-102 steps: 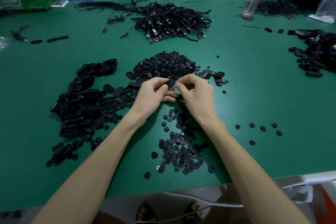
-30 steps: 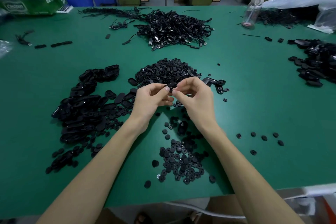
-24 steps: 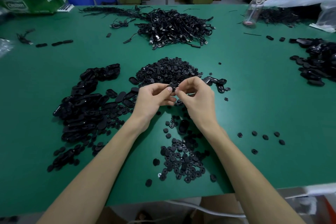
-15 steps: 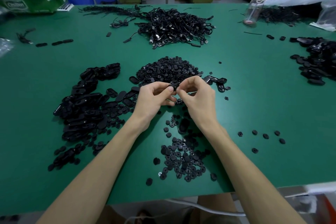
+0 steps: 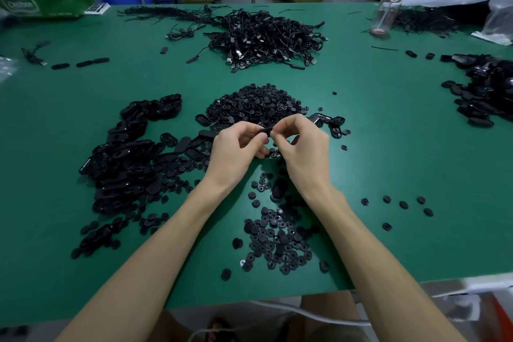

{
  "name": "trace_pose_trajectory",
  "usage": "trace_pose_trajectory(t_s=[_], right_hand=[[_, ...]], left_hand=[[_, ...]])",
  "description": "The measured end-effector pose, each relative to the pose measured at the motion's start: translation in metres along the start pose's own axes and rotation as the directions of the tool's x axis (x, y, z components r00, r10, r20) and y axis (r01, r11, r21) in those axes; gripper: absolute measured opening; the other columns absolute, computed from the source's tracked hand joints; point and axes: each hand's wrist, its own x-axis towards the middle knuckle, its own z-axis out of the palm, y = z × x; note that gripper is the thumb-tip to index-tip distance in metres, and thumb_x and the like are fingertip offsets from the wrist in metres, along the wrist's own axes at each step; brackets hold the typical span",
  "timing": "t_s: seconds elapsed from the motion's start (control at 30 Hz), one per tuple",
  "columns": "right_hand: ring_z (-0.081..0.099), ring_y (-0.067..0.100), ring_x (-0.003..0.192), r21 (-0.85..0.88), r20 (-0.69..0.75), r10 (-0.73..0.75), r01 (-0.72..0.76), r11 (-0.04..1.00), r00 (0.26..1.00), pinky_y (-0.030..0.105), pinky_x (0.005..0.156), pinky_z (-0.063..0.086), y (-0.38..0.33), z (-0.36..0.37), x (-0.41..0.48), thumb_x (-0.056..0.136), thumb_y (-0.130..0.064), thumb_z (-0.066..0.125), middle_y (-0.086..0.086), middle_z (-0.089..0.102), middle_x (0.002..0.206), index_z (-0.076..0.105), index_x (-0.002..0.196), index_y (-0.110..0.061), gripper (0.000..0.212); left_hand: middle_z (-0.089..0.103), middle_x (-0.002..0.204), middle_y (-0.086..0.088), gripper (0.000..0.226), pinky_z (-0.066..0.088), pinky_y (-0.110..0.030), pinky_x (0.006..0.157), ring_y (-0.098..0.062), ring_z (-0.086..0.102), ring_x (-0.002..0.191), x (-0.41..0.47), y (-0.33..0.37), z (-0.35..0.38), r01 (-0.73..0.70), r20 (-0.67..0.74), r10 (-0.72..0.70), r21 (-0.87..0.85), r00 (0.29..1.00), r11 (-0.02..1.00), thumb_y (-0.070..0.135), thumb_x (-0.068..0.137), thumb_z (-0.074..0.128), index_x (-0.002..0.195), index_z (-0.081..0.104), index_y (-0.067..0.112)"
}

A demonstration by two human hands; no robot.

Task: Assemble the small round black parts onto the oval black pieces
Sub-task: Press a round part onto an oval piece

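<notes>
Pinching the same oval piece (image 5: 266, 130) between them, left hand (image 5: 238, 147) and right hand (image 5: 302, 144) stay close together; a hidden round part is probably being pushed in.

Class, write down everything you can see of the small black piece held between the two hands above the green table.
The small black piece is dark, matte and plastic-looking. It shows only as a narrow edge-on sliver, so its full shape cannot be told. The left hand and right hand pinch it by their fingertips, above the green table, on the near side of the heap of small round black parts.
</notes>
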Motion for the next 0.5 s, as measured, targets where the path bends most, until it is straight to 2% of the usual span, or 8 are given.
trace_pose_trajectory(t_s=[0.1,0.23,0.37,0.5], right_hand=[[0.065,0.012,0.086,-0.016,0.033,-0.020,0.021,1.000,0.999,0.031,0.082,0.055,-0.0007,0.0011,-0.0008,0.091,-0.003,0.071,-0.003,0.070,0.089,0.069,0.093,-0.011,0.009],[0.066,0.012,0.085,-0.003,0.034,-0.012,0.012,1.000,0.999,0.033,0.082,0.055,0.0005,0.0007,-0.0002,0.090,-0.001,0.072,-0.003,0.071,0.088,0.069,0.092,-0.011,0.010],[0.064,0.010,0.083,0.023,-0.012,-0.016,0.016,1.000,1.000,0.029,0.077,0.054,0.0011,0.0003,-0.0001,0.090,-0.004,0.074,-0.005,0.069,0.086,0.067,0.090,-0.012,0.010],[0.062,0.009,0.084,0.012,-0.032,-0.031,0.031,0.999,0.999,0.025,0.075,0.050,0.0026,0.0004,-0.0001,0.089,-0.006,0.076,-0.005,0.067,0.086,0.065,0.088,-0.013,0.013]], left_hand=[[0.075,0.090,0.000,0.012,0.061,-0.028,0.080,-0.011,0.074,0.080,-0.0008,-0.0011,0.0016,-0.075,-0.041,0.082,0.157,0.996,0.985,0.013,0.100,0.067,0.112,0.070,0.010],[0.073,0.095,0.000,0.013,0.058,-0.023,0.082,-0.008,0.071,0.086,-0.0021,-0.0005,0.0023,-0.141,-0.035,0.157,0.281,0.987,0.949,0.015,0.101,0.066,0.113,0.070,0.013],[0.074,0.088,0.003,0.013,0.058,-0.017,0.074,-0.001,0.072,0.075,-0.0030,0.0019,0.0020,-0.122,-0.026,0.129,0.190,0.991,0.974,0.012,0.100,0.067,0.112,0.070,0.010],[0.075,0.087,0.003,0.011,0.055,-0.014,0.072,-0.002,0.073,0.074,-0.0051,0.0045,0.0028,-0.112,-0.007,0.114,0.133,0.993,0.985,0.012,0.101,0.066,0.112,0.069,0.011]])
